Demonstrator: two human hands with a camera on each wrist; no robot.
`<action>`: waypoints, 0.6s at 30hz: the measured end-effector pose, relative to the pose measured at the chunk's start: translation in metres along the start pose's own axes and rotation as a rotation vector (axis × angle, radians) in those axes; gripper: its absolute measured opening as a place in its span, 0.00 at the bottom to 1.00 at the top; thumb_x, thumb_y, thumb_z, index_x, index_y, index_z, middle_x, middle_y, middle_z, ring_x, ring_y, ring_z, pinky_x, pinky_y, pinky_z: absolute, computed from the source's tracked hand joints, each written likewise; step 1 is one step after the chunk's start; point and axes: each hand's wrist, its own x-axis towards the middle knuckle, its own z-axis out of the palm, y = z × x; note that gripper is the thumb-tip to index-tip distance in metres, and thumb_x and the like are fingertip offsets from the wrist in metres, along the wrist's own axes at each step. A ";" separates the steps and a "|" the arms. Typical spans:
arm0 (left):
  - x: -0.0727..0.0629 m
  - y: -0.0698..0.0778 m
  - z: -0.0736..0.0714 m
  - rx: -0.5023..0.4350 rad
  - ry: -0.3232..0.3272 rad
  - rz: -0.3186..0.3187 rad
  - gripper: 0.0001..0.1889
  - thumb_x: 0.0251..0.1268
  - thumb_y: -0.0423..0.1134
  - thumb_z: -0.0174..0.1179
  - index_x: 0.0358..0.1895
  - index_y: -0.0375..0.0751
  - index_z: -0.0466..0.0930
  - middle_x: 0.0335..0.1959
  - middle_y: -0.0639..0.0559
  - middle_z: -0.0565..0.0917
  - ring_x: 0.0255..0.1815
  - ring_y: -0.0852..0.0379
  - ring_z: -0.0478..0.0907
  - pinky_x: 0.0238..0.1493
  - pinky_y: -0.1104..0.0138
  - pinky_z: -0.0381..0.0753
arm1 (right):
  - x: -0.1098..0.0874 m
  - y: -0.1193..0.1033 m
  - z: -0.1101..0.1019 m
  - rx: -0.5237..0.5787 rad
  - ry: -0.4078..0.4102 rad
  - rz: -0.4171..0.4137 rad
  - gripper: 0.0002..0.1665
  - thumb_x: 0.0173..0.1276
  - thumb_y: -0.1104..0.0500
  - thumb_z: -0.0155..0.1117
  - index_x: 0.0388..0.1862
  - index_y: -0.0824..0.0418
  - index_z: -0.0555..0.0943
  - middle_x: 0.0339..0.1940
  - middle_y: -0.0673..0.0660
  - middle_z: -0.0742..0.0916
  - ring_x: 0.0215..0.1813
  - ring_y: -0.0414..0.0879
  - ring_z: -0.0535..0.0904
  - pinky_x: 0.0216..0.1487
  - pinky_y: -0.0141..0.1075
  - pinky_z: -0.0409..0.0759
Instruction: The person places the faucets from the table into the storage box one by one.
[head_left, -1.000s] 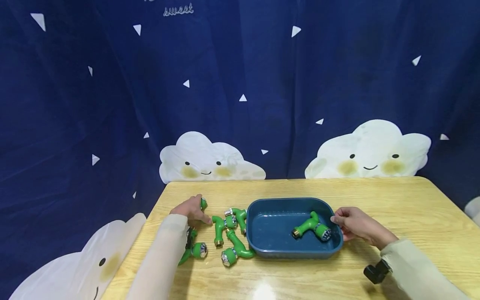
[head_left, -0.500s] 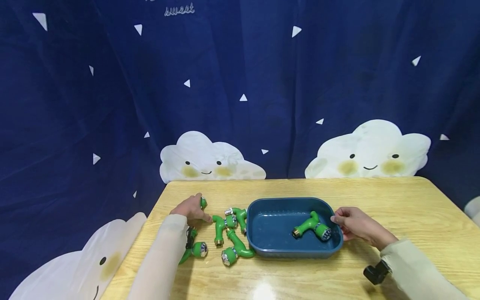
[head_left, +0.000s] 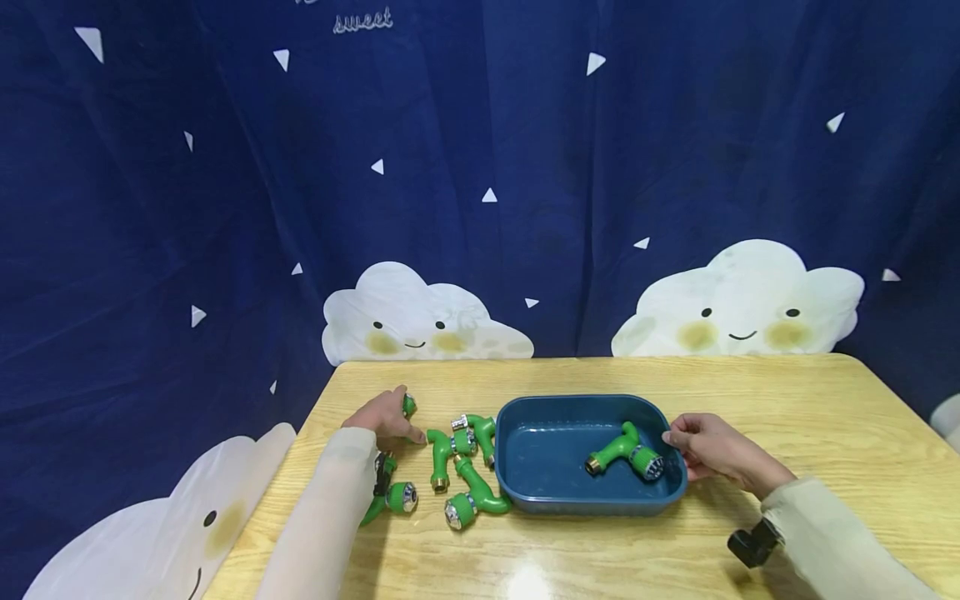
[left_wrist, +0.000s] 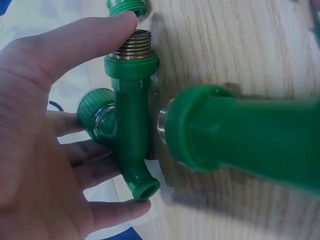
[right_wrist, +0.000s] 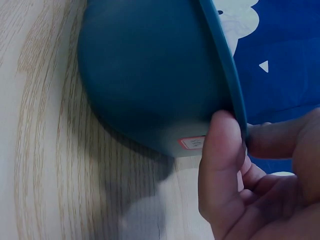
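Note:
At the table's left side my left hand [head_left: 381,414] holds a green plastic tap [left_wrist: 131,112], mostly hidden behind it in the head view. In the left wrist view, the thumb lies on its brass threaded end and the other fingers reach along its far side to the spout. My right hand [head_left: 708,450] pinches the right rim of a dark blue plastic basin [head_left: 585,505], thumb and fingers on either side of the wall. One green tap [head_left: 621,448] lies inside the basin, toward its right end.
Between my left hand and the basin lie several more green taps, among them one upper tap [head_left: 481,429], a middle tap [head_left: 441,457] and a lower tap [head_left: 472,498]. Another tap [head_left: 397,498] is partly behind my left sleeve. A cloud-printed blue curtain [head_left: 480,167] hangs behind the table.
Both hands, the basin and the taps stay in nearly the same places. Only a slight shift of the head view shows.

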 end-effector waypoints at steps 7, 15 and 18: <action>-0.001 -0.004 0.000 -0.014 0.019 0.006 0.60 0.48 0.52 0.77 0.80 0.36 0.46 0.76 0.32 0.61 0.76 0.34 0.60 0.73 0.43 0.65 | 0.002 0.001 0.000 0.001 -0.006 -0.002 0.12 0.78 0.61 0.50 0.44 0.72 0.71 0.24 0.51 0.76 0.25 0.39 0.74 0.26 0.31 0.81; -0.001 -0.003 -0.005 -0.011 0.074 0.089 0.60 0.48 0.51 0.77 0.79 0.35 0.48 0.75 0.32 0.64 0.75 0.34 0.62 0.73 0.44 0.66 | 0.003 0.003 -0.002 -0.009 -0.019 0.001 0.12 0.79 0.60 0.49 0.44 0.71 0.71 0.23 0.51 0.76 0.25 0.39 0.76 0.27 0.32 0.83; 0.000 -0.001 -0.006 -0.032 0.081 0.148 0.59 0.48 0.50 0.76 0.79 0.35 0.48 0.75 0.33 0.63 0.76 0.35 0.62 0.73 0.45 0.65 | 0.003 0.003 -0.002 -0.008 -0.023 0.001 0.12 0.79 0.60 0.49 0.44 0.71 0.71 0.23 0.51 0.76 0.25 0.39 0.76 0.28 0.33 0.83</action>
